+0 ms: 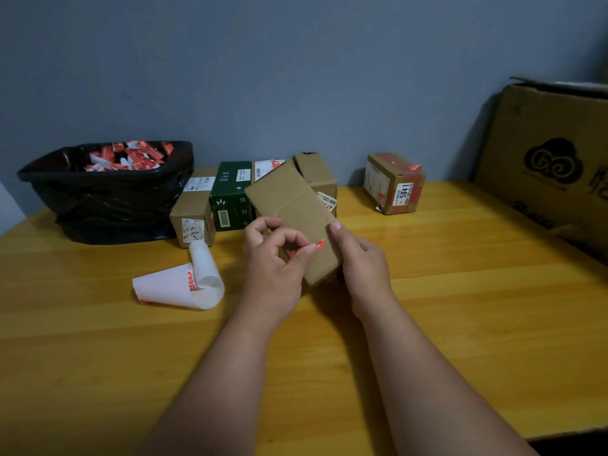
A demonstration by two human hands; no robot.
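Cardboard box (296,209) tilted over the middle of the table (460,291), right hand (360,261) gripped its side, left hand (274,261) pinched a red sticker (320,244) at its near face, parcels (230,195) lined the back edge.

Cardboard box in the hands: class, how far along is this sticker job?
Looks done: the box marked 5041 stands apart with red stickers, and the bin holds red-and-white scraps. In hand: the right hand holds the cardboard box while the left hand pinches a red sticker at its edge. Probably left: the green box and the brown boxes beside it.
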